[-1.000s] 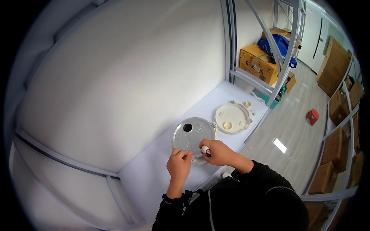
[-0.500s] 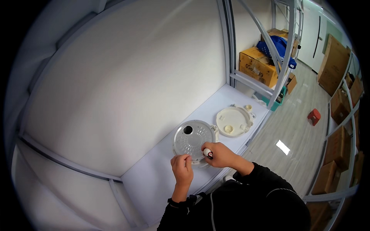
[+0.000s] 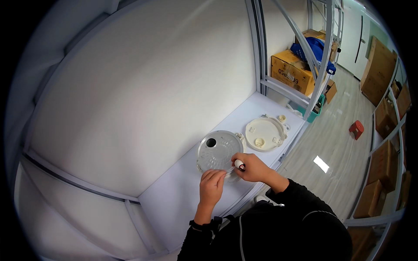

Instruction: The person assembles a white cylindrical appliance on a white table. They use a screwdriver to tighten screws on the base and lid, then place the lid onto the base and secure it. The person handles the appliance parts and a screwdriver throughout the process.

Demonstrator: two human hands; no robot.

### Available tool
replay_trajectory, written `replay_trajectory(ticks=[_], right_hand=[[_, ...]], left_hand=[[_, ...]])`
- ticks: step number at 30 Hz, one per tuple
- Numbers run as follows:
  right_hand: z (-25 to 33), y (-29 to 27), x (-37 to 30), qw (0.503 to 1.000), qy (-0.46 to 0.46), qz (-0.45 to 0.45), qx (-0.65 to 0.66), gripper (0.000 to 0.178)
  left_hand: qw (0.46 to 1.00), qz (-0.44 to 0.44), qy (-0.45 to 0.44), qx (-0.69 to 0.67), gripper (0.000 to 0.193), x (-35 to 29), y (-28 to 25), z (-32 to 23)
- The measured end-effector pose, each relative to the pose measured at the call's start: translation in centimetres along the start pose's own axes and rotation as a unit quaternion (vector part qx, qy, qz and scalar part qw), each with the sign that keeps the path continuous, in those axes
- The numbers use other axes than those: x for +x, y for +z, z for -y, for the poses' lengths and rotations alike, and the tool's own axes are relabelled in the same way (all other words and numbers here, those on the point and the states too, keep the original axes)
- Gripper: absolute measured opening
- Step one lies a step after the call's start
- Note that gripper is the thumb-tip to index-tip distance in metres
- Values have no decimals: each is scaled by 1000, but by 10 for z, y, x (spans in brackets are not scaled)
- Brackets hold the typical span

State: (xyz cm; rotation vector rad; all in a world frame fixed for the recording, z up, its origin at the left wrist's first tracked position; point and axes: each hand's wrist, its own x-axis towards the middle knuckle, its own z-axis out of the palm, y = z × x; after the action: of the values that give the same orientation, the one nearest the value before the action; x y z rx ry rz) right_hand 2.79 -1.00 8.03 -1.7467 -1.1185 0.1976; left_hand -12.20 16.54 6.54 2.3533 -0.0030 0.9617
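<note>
A round silver metal disc (image 3: 213, 157) with a dark round hole lies on the white table (image 3: 172, 191), set in a pale ring with side tabs. My right hand (image 3: 252, 167) is closed around a white-handled screwdriver (image 3: 239, 165) with a red and black end, held over the disc's near right rim; its tip is hidden. At the near rim my left hand (image 3: 211, 187) has its fingertips pressed together; what they pinch, if anything, is hidden. Just beyond lies a round cream plastic cover (image 3: 264, 131) with small fittings, including a cream cap (image 3: 259, 142) inside it.
A small cream ring (image 3: 282, 118) sits by the cover's far edge. Metal frame posts (image 3: 320, 80) rise at the table's right end, with a yellow carton (image 3: 291, 71) and a teal bin (image 3: 314, 114) beyond. A red stool (image 3: 356, 129) stands on the floor, near shelves of cardboard boxes (image 3: 383, 163).
My left hand has shifted right and slightly up along the near rim. My right hand, with the screwdriver, has moved slightly up and right.
</note>
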Motion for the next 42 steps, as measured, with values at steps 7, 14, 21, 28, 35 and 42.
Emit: replay_trajectory(ticks=[7,14,21,28,35,42], right_hand=[[-6,0,0,1000,0,1,18,32],[-3,-1,-1,999,13,-5,35,33],[-5,-3,0,998,27,8,59,36],[-11,-6,2,980,69,-130,134,51],[12,-29,8,977,76,-185,79,46],[12,-9,3,994,80,-50,60,41]], left_hand=[[1000,25,-13,14,9,7,3,-1],[998,11,-53,-24,10,6,11,2],[999,1,-40,-16,10,5,13,4],[999,0,-41,-25,9,7,11,1],[997,-5,-62,-39,6,4,12,2],[997,-3,-66,-45,9,4,15,8]])
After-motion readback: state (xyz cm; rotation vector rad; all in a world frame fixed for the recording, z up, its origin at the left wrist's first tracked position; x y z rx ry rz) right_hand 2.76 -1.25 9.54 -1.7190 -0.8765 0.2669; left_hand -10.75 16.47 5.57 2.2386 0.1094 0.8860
